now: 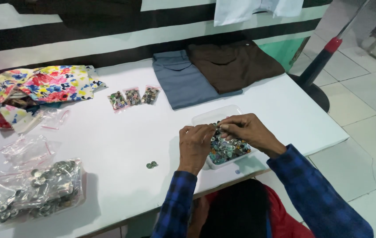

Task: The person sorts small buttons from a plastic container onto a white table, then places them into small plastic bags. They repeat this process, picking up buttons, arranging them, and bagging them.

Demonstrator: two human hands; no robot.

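Where both hands pinch together, button tray directly beneath.

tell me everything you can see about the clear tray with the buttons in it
The clear tray is a shallow rectangular container, seemingly thin see-through plastic with rounded corners. It lies flat near the front edge of the white table, turned at a slight angle, just in front of the folded grey garment. Its near part is heaped with small round buttons, dark, silvery and bluish; the far end looks bare. The left hand and right hand meet above it and hide part of it; whether they touch the tray cannot be told.
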